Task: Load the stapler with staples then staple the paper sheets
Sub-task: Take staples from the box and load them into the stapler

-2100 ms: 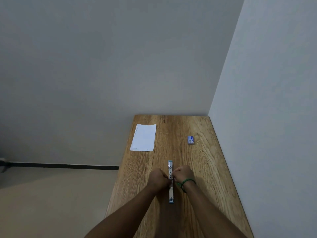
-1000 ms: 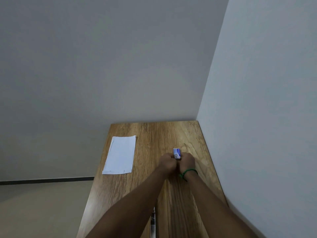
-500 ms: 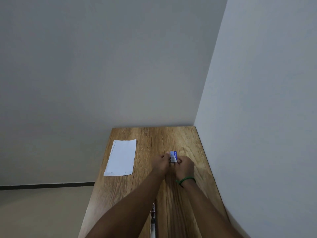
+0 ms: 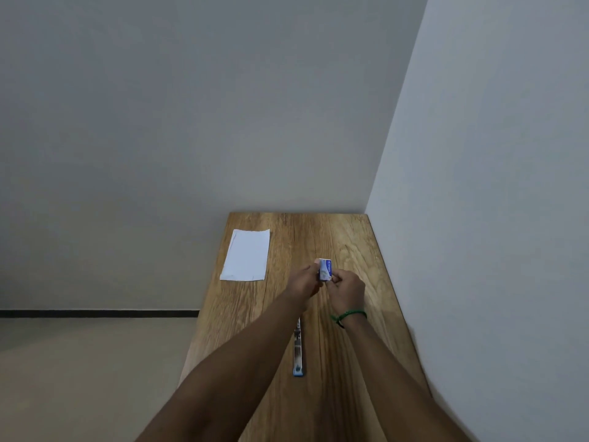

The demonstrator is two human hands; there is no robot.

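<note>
Hands point(image 4: 325, 283) around staple box point(image 4: 325, 269)

We see a table point(image 4: 350, 250) of wood with a strong dark grain and a soft, low sheen. The sheets point(image 4: 247, 255) at far left are white matt paper. The small box point(image 4: 325, 269) looks like printed card (slightly glossy, blue and white). The stapler point(image 4: 298, 349) shows bright bare metal with a blue plastic end. The walls point(image 4: 191, 106) are smooth and matt.
</note>
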